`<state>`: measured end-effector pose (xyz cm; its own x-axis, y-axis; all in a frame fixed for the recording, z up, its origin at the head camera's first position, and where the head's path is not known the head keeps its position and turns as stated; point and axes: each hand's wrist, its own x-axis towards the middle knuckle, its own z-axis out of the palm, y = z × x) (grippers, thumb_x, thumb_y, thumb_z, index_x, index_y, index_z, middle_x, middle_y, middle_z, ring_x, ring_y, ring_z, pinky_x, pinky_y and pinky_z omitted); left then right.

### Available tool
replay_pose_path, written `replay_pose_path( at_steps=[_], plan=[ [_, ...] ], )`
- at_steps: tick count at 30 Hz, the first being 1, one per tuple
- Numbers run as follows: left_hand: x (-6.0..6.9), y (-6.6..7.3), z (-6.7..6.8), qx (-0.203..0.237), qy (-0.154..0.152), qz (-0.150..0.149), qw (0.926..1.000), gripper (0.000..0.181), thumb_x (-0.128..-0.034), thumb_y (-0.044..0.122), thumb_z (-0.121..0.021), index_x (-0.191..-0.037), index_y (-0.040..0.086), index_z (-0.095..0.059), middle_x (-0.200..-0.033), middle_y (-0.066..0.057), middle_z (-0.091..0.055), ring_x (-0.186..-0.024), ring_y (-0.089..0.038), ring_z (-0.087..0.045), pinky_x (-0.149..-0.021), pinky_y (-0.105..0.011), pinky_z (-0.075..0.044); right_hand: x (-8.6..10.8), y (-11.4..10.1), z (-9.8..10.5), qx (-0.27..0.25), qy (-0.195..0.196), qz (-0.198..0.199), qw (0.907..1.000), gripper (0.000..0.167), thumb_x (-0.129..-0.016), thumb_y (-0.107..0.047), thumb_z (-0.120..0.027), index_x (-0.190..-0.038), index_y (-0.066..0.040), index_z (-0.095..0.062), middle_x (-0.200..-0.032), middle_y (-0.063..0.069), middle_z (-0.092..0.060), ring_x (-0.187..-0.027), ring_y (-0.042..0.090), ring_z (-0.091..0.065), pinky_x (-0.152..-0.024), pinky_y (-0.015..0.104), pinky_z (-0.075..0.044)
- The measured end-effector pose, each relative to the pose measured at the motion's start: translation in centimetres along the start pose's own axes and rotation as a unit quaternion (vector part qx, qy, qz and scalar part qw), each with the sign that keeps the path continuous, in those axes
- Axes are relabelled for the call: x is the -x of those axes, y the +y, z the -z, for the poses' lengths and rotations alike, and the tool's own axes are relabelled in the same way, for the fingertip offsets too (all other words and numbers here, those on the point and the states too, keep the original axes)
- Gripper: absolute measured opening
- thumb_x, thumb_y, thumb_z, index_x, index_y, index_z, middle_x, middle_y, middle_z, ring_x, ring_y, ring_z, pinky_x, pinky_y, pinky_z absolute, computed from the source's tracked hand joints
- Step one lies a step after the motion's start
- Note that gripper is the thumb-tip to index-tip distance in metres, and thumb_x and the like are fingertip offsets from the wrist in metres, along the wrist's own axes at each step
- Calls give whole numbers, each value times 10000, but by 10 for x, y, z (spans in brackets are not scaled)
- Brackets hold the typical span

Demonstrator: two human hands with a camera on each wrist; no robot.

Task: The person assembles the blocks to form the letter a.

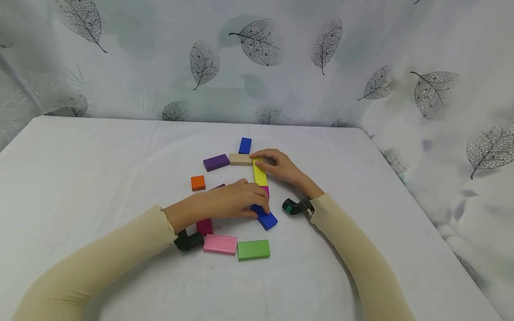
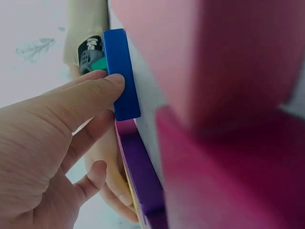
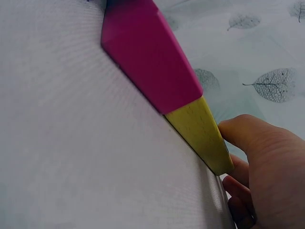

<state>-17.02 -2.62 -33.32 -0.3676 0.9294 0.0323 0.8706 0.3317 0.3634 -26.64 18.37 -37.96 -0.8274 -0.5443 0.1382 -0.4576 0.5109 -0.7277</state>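
Rectangular colored blocks form a loose loop on the white table. My left hand (image 1: 229, 199) pinches a blue block (image 1: 268, 221) on the loop's right side; in the left wrist view the thumb lies on this blue block (image 2: 126, 98). A magenta block (image 1: 266, 191) stands between it and a yellow block (image 1: 260, 176). My right hand (image 1: 283, 168) holds the far end of the yellow block between thumb and fingers, close to a tan block (image 1: 240, 159). In the right wrist view the yellow block (image 3: 202, 136) meets the magenta block (image 3: 147, 57) end to end.
On the far side lie another blue block (image 1: 245, 145) and a purple block (image 1: 216, 162). An orange block (image 1: 198, 183) is at the left. Pink (image 1: 220, 244) and green (image 1: 254, 250) blocks lie nearest me. My left forearm partly covers a dark red block (image 1: 205, 226) and another purple one.
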Motion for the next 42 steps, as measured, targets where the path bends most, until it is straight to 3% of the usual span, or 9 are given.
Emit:
replay_pose_path(
  at_steps=[7, 17, 26, 37, 42],
  plan=[
    [-6, 6, 5, -165, -253, -40, 9995, 231, -911, 160, -691, -1143, 155, -693, -1187, 5, -645, -1170, -148, -559, -912, -329, -390, -1, 1, -2, -162, 9, -68, 9998, 328, -984, -127, -568, -1295, -33, -616, -1381, 137, -557, -1350, 307, -395, -1148, 489, -221],
    [-9, 6, 5, -236, -171, -129, 9995, 236, -910, 133, -690, -1146, 144, -695, -1180, 1, -655, -1169, -148, -557, -901, -325, -407, 0, 0, 0, -73, 8, -18, 10000, 308, -983, -199, -586, -1279, -142, -648, -1360, 34, -582, -1328, 203, -420, -1138, 439, -250],
    [-6, 6, 4, -164, -164, -82, 9997, 290, -906, 104, -690, -1194, 128, -670, -1229, -28, -627, -1197, -171, -549, -930, -402, -439, 1, 0, 0, -194, 13, 72, 9998, 316, -980, -178, -588, -1281, -98, -642, -1358, 73, -583, -1331, 249, -415, -1140, 482, -233],
    [27, 5, 15, -26, 294, 555, 9980, 241, -913, 162, -686, -1154, 151, -687, -1172, -27, -629, -1148, -184, -570, -973, -420, -443, 1, 1, 0, 32, -14, -141, 9999, 323, -984, -210, -577, -1296, -145, -633, -1376, 42, -566, -1328, 222, -409, -1132, 461, -265],
    [52, 3, 13, 18, 784, 713, 9944, 184, -908, 177, -685, -1090, 152, -702, -1106, 0, -630, -1066, -179, -590, -939, -411, -466, 1, 0, -1, 70, -43, -182, 9998, 327, -987, -212, -569, -1302, -147, -629, -1383, 45, -558, -1331, 228, -405, -1131, 461, -268]
  ],
)
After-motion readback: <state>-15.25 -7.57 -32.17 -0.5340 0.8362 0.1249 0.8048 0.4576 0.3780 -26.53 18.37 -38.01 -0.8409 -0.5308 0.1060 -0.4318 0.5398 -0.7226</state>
